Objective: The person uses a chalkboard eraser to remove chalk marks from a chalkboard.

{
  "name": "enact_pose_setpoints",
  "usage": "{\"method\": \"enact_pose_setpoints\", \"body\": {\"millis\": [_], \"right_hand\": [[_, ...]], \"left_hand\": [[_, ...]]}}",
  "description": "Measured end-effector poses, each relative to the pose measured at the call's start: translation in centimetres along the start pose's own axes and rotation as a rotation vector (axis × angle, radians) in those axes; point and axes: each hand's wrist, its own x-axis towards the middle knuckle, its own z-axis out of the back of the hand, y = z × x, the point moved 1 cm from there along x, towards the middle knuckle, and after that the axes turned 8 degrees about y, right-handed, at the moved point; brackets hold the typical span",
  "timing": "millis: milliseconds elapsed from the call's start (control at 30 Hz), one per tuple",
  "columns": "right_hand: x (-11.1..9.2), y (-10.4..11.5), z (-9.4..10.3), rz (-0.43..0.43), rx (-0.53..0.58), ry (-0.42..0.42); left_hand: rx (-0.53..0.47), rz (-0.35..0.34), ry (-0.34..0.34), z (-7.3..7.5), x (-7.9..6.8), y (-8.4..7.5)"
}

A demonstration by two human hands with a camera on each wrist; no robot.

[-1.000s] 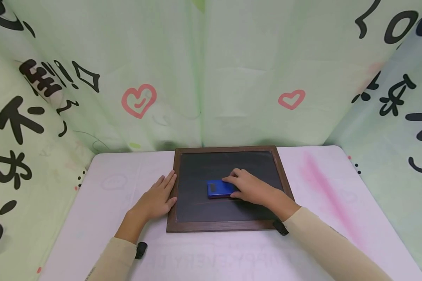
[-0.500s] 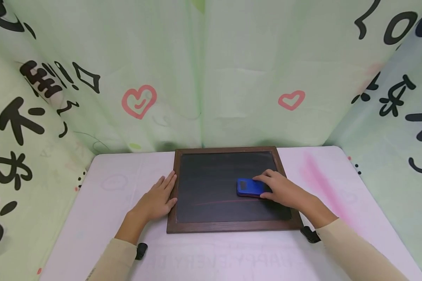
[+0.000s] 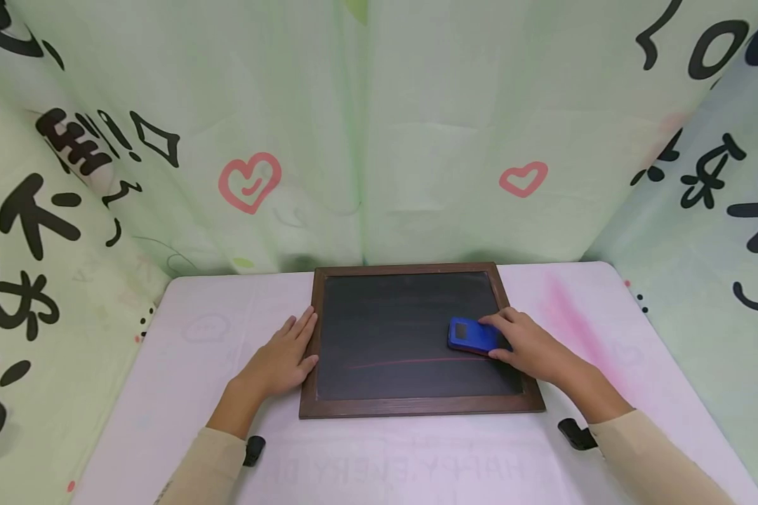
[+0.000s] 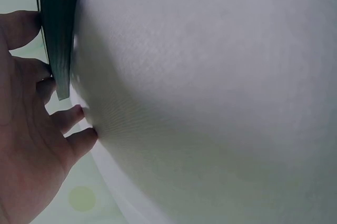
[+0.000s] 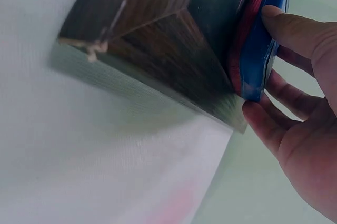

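Head: eraser (image 3: pixel 469 334) near right frame (image 3: pixel 499 291) (room leftward)

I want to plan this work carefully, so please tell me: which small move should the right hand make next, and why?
Probably, the right hand should slide the blue chalkboard eraser slightly toward the person, onto the pink line: this line shows on the chalkboard, running left from near the eraser, and the left hand touches the wooden frame.
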Motion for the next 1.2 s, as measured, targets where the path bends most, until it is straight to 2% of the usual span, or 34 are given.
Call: {"method": "enact_pose_setpoints", "body": {"millis": [433, 700, 1200], "right_hand": [[-1.0, 1.0, -0.7, -0.001, 0.026, 0.002], [-0.8, 2.2, -1.1, -0.004, 0.025, 0.026], [2.2, 5.9, -2.4, 0.087, 0.013, 0.082]], "left_hand": [[-0.015, 0.006, -0.004, 0.2, 0.0, -0.1], [-0.019, 0.000, -0.003, -0.1, 0.2, 0.1], [-0.011, 0.003, -0.002, -0.1, 0.1, 0.2]]}}
